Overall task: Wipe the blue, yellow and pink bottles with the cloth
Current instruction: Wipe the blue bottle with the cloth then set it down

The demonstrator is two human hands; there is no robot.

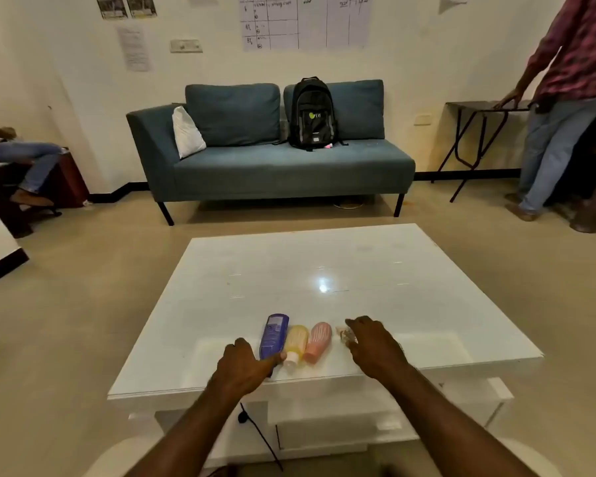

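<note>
Left hand (243, 368), at 6 o'clock of the bottle row: fingers (276, 358) extended and loosely together, thumb tip touching the lower end of the blue bottle (273, 337), not clamped on it. Right hand (375, 346), at 3 o'clock of the row: fingers curled down over a small pale, blurred thing, probably the cloth (342, 332); whether they grip it cannot be told. The three bottles lie flat, side by side and touching, near the front edge of the white glossy surface (324, 266), caps toward the wearer: blue at 9 o'clock, yellow bottle (296, 341) in the middle, pink bottle (319, 339) at 3 o'clock, just beside the right hand. No bottle is lifted and the cloth touches none, so by appearance wiping has not begun; all three remain to be wiped, the blue one likely first. Background, 12 o'clock: a blue sofa (272, 166) bearing a black backpack (313, 113).
</note>
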